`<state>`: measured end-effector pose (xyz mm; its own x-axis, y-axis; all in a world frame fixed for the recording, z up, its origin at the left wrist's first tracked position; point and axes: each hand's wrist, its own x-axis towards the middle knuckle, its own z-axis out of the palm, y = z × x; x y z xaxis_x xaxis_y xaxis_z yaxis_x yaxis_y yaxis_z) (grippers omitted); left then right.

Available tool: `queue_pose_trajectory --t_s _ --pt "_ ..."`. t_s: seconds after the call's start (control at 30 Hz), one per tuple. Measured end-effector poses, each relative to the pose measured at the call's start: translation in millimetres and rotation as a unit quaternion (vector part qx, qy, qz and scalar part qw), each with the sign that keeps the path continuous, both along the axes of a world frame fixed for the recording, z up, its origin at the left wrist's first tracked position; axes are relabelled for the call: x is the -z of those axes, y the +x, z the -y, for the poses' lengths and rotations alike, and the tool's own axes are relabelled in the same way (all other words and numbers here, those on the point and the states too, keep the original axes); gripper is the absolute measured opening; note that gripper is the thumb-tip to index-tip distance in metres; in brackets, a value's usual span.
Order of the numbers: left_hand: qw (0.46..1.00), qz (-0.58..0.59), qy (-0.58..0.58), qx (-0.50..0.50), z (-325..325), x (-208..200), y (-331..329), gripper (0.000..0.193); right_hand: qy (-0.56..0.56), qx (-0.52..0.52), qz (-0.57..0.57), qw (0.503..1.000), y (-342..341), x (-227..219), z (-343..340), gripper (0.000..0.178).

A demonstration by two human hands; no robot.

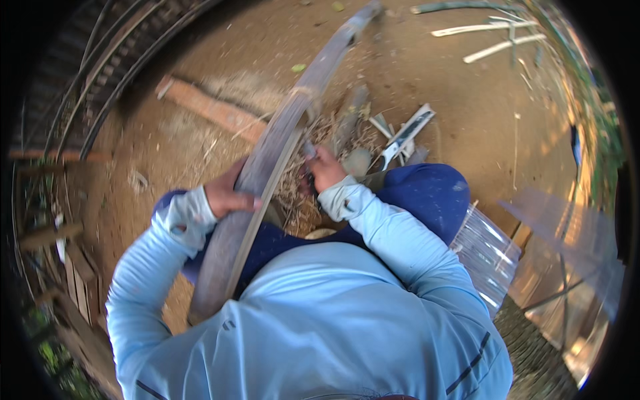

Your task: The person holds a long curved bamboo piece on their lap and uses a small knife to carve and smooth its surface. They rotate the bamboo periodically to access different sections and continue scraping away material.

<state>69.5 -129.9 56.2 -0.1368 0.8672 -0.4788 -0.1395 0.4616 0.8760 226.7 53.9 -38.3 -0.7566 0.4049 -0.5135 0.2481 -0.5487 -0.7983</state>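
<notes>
A long, weathered grey-brown pole (277, 133), perhaps bamboo, slants from beside my left thigh up toward the far middle. A pale cut edge runs along its right side. My left hand (230, 193) is wrapped over the pole, thumb lying across the top. Just right of the pole, my right hand (325, 172) is closed, with a small greyish end showing by the thumb and something dark under the fingers. Blur hides what it holds. Thin curled shavings (297, 203) lie below and between my hands.
A reddish-brown board (213, 107) lies on the dirt ground beyond the pole. Right of the shavings are a stone (357, 162) and a dark-bladed tool (410, 132). Pale split strips (503, 47) lie far right. A clear corrugated sheet (488, 253) lies by my right knee.
</notes>
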Motion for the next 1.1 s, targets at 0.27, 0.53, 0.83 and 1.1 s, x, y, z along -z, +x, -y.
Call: queue_pose_trajectory --t_s 0.27,0.53,0.83,1.1 --pt "0.996 -0.061 -0.037 0.051 22 -33 -84 0.112 0.027 -0.081 -0.01 0.996 -12 -13 12 0.015" --pt "0.968 -0.194 -0.158 -0.01 43 -70 -77 0.108 0.109 -0.082 -0.083 0.987 -61 -29 24 0.038" --pt "0.813 -0.549 -0.181 -0.072 134 -155 18 0.069 0.06 -0.032 -0.073 0.995 -91 -32 63 0.052" --pt "0.924 -0.345 0.048 -0.158 187 -133 159 0.073 0.041 0.008 -0.082 0.996 -97 -39 67 0.013"
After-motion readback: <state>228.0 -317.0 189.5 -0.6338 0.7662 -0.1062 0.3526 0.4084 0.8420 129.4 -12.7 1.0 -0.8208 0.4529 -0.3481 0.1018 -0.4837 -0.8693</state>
